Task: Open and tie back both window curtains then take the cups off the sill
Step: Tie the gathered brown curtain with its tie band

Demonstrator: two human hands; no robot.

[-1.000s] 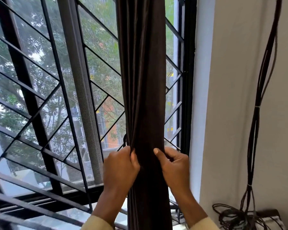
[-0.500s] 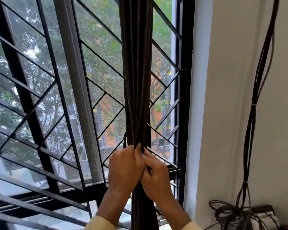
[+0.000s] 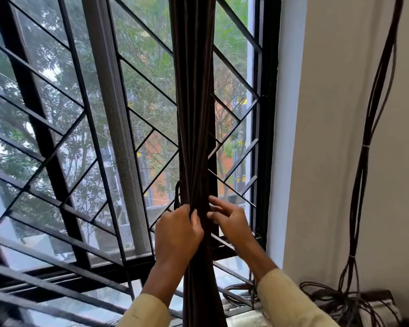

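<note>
A dark brown curtain hangs gathered into one narrow bunch in front of a black window grille, right of centre; the left hand grips the bunch from its left side, fingers curled round the folds; the right hand sits at the bunch's right edge, its fingers partly stretched and touching the cloth, though I cannot tell whether they pinch anything; a thin dark strap loops just above the left hand; pale yellow sleeves cover both forearms; a bundle of cables runs down the wall to the right, ending in a loose coil.
</note>
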